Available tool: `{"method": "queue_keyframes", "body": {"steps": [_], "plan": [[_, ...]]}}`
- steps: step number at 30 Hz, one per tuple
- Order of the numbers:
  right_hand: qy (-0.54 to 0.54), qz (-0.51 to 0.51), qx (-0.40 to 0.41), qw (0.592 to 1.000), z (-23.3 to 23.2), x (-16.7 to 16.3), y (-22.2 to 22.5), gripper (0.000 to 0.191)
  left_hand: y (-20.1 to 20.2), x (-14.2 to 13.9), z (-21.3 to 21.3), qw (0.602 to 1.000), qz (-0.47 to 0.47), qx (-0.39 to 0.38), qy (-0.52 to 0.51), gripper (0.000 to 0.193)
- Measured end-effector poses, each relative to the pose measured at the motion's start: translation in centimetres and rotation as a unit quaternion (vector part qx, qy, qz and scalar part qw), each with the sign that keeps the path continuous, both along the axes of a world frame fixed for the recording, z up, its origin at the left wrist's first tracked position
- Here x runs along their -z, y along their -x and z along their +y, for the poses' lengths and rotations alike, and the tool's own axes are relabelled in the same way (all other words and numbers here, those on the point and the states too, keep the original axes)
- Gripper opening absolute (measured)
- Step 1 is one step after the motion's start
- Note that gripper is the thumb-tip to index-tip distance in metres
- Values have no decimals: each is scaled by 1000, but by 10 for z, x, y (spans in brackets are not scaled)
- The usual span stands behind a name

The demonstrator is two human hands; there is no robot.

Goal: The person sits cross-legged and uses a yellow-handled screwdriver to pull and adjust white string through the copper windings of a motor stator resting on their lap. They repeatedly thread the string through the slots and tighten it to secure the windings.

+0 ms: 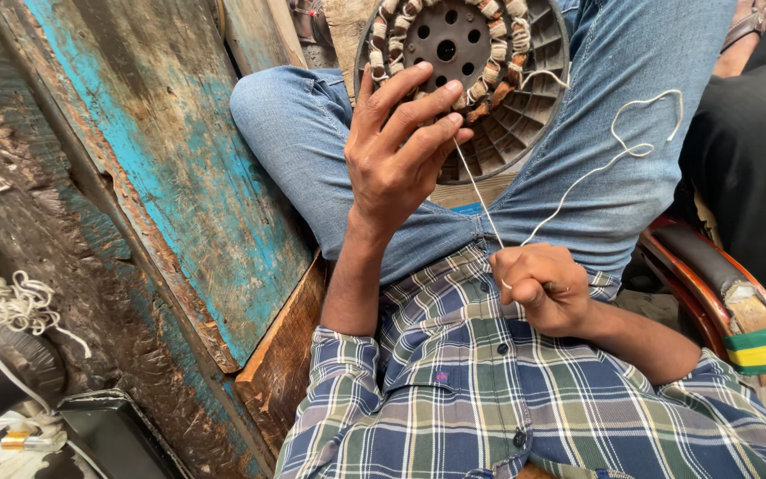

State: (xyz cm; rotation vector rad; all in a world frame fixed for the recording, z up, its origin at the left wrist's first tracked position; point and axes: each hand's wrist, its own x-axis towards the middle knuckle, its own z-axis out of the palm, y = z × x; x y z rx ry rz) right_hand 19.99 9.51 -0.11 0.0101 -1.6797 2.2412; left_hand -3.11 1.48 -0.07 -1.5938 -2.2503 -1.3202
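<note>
Fingers (432, 111) of my left hand (396, 155) spread over the lower rim of the stator (463, 75), pressing it in place on the lap, splayed rather than curled. Head view: my right hand (543, 288) is a tight fist pinching the white cord (480, 200), drawn taut from the windings (489, 44) down to the fist; the slack tail (640, 137) loops over the jeans (631, 177). A worn blue board (188, 186) stands to the left, and more cord (11, 302) lies beyond it. Risks, as I judge them: a harder pull could snap the cord or shift a winding; the steadying fingers could slip, letting the stator tilt; the loose tail could snag and knot.
</note>
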Motion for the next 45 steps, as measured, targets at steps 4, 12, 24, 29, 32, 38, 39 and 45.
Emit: {"method": "queue_keyframes", "body": {"steps": [4, 12, 24, 29, 32, 38, 39, 45], "plan": [[-35, -10, -17, 999, 11, 1, -2, 40, 0, 2, -1, 1000, 4, -1, 9, 20], [-56, -4, 60, 997, 35, 1, -9, 39, -31, -17, -13, 997, 46, 58, 9, 17], [-368, -199, 284, 863, 97, -33, 2, 42, -63, -2, -29, 995, -20, 98, -4, 14], [-417, -233, 211, 853, 128, -47, 14, 22, -64, -15, -34, 984, -37, 167, 54, 11], [-402, -169, 183, 881, 126, -50, 30, 18, -71, -32, -37, 958, -85, 262, 84, 19], [-457, -142, 161, 863, 101, -55, 61, 41, -53, -45, -29, 996, -45, 80, -15, 21], [-454, -146, 162, 864, 98, -55, 65, 43, -44, -42, -25, 1000, -13, 0, -27, 17], [-404, -132, 159, 891, 84, -43, 77, 27, -11, -30, -9, 997, 30, -62, 31, 30]]}}
